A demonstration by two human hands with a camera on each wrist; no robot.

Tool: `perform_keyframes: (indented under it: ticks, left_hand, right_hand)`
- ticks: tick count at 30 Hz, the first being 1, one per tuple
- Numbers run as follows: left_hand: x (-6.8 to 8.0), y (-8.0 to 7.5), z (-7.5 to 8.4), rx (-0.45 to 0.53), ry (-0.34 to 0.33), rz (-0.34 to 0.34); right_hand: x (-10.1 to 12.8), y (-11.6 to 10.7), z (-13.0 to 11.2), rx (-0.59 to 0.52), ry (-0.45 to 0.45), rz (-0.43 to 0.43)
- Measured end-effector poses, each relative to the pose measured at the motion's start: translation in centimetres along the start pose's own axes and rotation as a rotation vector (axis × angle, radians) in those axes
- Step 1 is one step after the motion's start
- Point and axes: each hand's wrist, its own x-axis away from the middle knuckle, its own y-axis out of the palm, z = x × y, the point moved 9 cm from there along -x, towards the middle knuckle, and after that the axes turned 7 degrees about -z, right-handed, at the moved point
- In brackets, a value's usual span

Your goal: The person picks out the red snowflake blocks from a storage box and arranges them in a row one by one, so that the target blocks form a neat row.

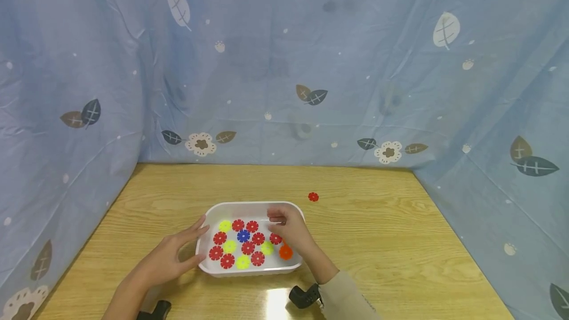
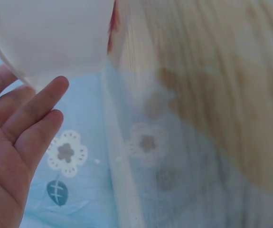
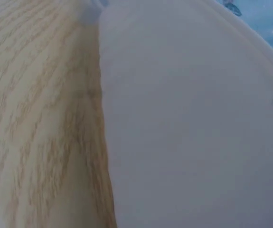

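White plastic makes up the shallow tray (image 1: pixel 213 211) sitting near the front middle of the wooden counter (image 1: pixel 378 231), and almost all the flower-shaped discs lie inside it: red discs (image 1: pixel 248 248) in the majority, several yellow discs (image 1: pixel 229 246), one blue disc (image 1: pixel 243 235) and one orange disc (image 1: pixel 286 252) close to the right wall. Judging by that spread, the gathering looks close to finished, since only one stray red disc (image 1: pixel 313 196) lies out on the counter, well apart from the tray, behind and to its right.

The left hand (image 1: pixel 171 256) rests against the tray's left wall with its fingers straight and relaxed, holding nothing; the left wrist view shows the same flat palm just beside the rim. The right hand (image 1: pixel 289 228) reaches over the tray's right part with fingers curled, seemingly pinching something small, though what it is I cannot tell. The right wrist view shows only tray wall and counter.
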Motion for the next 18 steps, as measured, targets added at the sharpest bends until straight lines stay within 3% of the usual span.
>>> perform_keyframes:
  ticks: [8, 18]
  left_hand:
    - [0.0, -0.1, 0.3, -0.005, 0.043, 0.029]
    - [0.0, -0.1, 0.2, 0.001, 0.036, 0.014]
  right_hand:
    - [0.1, 0.7, 1.2, 0.132, 0.148, -0.023]
    - [0.0, 1.1, 1.6, 0.293, 0.197, -0.041]
